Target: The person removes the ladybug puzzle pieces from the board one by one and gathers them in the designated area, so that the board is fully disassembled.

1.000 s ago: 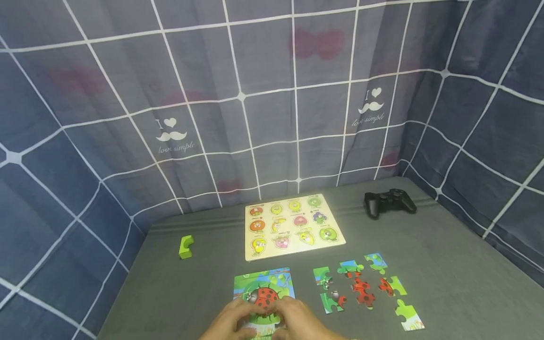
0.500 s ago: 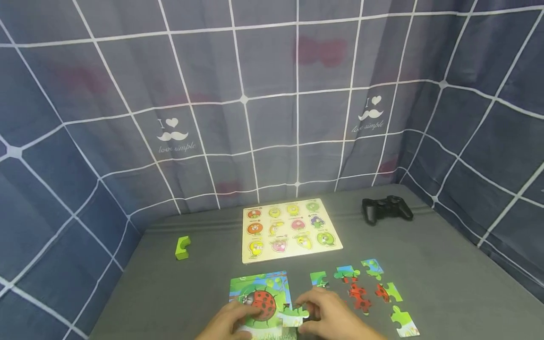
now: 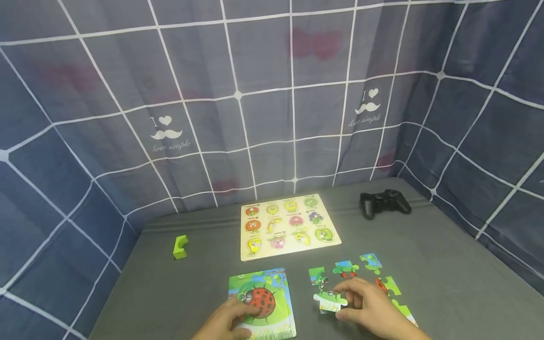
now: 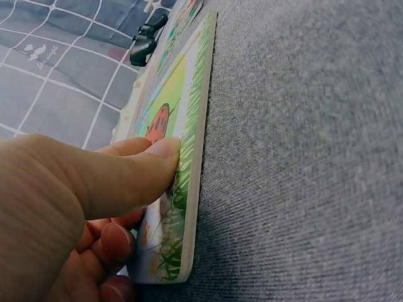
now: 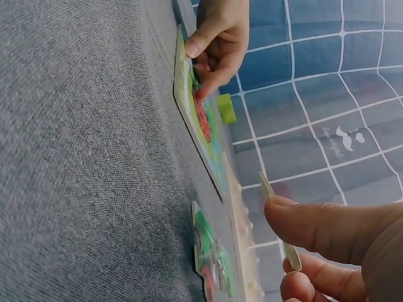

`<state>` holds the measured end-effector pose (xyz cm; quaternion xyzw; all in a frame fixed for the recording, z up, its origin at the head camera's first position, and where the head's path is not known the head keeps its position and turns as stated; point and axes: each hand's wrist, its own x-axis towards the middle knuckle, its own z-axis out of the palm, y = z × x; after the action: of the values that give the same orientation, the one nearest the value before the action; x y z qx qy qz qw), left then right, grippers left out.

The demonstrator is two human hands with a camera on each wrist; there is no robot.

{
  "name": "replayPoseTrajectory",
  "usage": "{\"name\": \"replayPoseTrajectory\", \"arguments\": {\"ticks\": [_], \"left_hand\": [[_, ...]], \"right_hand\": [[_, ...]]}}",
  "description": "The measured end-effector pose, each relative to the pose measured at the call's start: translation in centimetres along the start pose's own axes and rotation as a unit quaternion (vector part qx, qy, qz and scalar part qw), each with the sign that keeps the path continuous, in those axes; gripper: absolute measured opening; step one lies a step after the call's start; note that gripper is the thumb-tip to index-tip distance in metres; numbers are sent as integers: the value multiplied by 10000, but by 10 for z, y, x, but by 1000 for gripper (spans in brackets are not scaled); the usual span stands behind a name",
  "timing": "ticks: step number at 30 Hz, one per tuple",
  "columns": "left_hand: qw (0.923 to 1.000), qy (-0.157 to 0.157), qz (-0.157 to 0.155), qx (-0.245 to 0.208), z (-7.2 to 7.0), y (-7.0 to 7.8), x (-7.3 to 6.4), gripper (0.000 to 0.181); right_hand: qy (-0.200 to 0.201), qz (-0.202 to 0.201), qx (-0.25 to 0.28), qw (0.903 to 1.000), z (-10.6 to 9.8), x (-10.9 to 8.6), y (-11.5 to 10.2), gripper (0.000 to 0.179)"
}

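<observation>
In the head view my right hand (image 3: pixel 371 307) pinches a jigsaw piece (image 3: pixel 329 302) printed with green and white, held up above other loose pieces. The right wrist view shows that piece (image 5: pixel 292 257) edge-on between thumb and fingers, off the table. My left hand (image 3: pixel 227 322) rests on a ladybug puzzle board (image 3: pixel 282 295); its index fingertip touches the red ladybug picture. Close up in the left wrist view, the left thumb (image 4: pixel 167 151) lies on the grassy lower border of the board. Several loose ladybug pieces (image 3: pixel 316 276) lie right of the board, some hidden behind the right hand.
Behind the puzzle lies a wooden fruit board (image 3: pixel 263 255). A black game controller (image 3: pixel 384 203) sits at the back right, and a green notched block (image 3: pixel 180 247) at the left. A grid-patterned curtain (image 3: pixel 272 118) encloses the grey table (image 3: pixel 204 278).
Both hands were together over the ladybug board. The right hand has lifted a piece off its lower right part and carried it right, over the loose pieces; the left hand stays on the board.
</observation>
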<state>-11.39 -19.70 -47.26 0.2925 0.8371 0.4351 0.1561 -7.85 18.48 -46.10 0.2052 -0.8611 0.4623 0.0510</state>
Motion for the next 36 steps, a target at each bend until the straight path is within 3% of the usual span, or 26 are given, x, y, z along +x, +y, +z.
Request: {"name": "replayPoseTrajectory", "arguments": {"ticks": [7, 13, 18, 23, 30, 32, 36], "left_hand": [[9990, 97, 433, 95, -1, -2, 2, 41], [9988, 221, 286, 325, 1, -1, 1, 37], [9982, 281, 278, 454, 3, -1, -1, 36], [9957, 405, 445, 709, 7, -1, -2, 37], [9948, 295, -259, 935, 5, 11, -7, 37], [9932, 363, -163, 1094, 4, 12, -7, 38], [9928, 420, -129, 1112, 3, 13, -6, 37]], "right_hand": [[-159, 18, 78, 9998, -6, -1, 4, 39], [175, 32, -287, 9994, -16, -6, 10, 39], [72, 221, -262, 9994, -22, -12, 12, 39], [78, 43, -210, 9997, -22, -18, 14, 39], [375, -430, -627, 9964, -25, -24, 21, 43], [413, -466, -811, 9948, -27, -23, 22, 42], [388, -117, -1071, 9934, -42, -28, 24, 41]]}}
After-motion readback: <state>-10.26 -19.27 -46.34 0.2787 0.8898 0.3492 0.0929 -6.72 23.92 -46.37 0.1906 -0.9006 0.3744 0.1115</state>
